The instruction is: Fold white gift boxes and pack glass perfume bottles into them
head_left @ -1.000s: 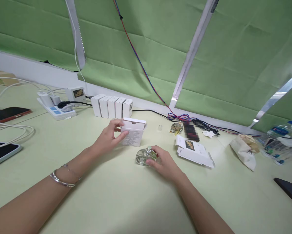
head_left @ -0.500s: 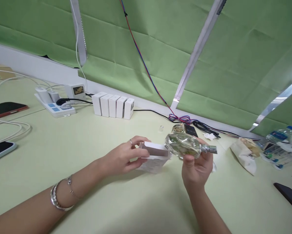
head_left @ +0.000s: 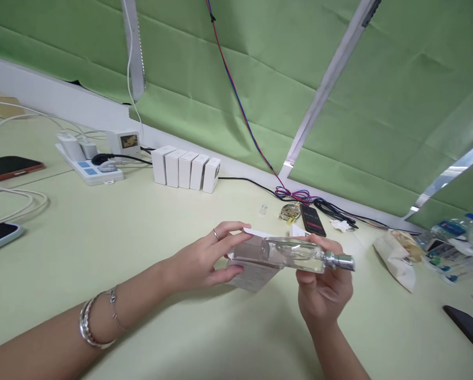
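Note:
Between both hands is a glass perfume bottle (head_left: 293,255), lying sideways with its silver spray neck pointing right. My right hand (head_left: 326,282) is closed round the bottle near the neck. My left hand (head_left: 206,257), wearing a ring and wrist bracelets, grips the edge of an opened white carton (head_left: 256,276). The carton's open end faces up, and the bottle's base overlaps that opening. Whether the base is inside it or just above, I cannot tell.
Behind the hands stands a row of several small white boxes (head_left: 184,169). A power strip (head_left: 89,169) with plugs is at the left. A phone (head_left: 312,220), a gold round object (head_left: 290,212), a tiny clear cap (head_left: 263,209) and a cloth pouch (head_left: 394,258) lie farther back and right.
The perfume bottle has turned from its broad face to its narrow side and sits slightly lower, over the carton opening. The carton has tilted, showing more of its inside.

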Motion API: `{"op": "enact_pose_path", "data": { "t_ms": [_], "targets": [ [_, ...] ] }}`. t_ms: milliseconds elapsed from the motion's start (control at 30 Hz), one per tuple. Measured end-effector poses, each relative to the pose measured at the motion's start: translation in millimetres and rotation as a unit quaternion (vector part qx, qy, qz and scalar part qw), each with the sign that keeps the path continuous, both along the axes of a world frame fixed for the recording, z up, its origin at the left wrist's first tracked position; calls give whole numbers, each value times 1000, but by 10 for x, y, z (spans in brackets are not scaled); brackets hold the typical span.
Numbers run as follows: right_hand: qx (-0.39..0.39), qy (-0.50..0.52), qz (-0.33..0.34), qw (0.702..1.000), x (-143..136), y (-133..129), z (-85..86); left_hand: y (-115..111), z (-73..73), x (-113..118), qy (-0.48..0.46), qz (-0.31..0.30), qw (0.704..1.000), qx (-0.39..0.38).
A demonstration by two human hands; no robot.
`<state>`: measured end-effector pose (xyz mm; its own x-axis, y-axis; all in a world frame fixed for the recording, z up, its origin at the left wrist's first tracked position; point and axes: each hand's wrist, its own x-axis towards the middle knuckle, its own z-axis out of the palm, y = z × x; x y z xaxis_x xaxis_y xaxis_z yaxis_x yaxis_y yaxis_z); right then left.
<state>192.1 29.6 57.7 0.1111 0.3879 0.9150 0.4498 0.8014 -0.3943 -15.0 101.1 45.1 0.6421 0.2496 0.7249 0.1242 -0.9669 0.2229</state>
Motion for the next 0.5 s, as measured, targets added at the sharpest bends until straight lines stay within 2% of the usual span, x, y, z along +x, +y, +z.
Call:
{"op": "enact_pose_path", "data": {
  "t_ms": [233, 500],
  "targets": [
    [-67, -70, 9, 995, 4, 37, -46, -28, 17, 15, 2, -4, 1000, -28],
    [-103, -157, -22, 982, -10, -12, 40, -43, -41, 44, -19, 21, 999, -38]
  ]
}}
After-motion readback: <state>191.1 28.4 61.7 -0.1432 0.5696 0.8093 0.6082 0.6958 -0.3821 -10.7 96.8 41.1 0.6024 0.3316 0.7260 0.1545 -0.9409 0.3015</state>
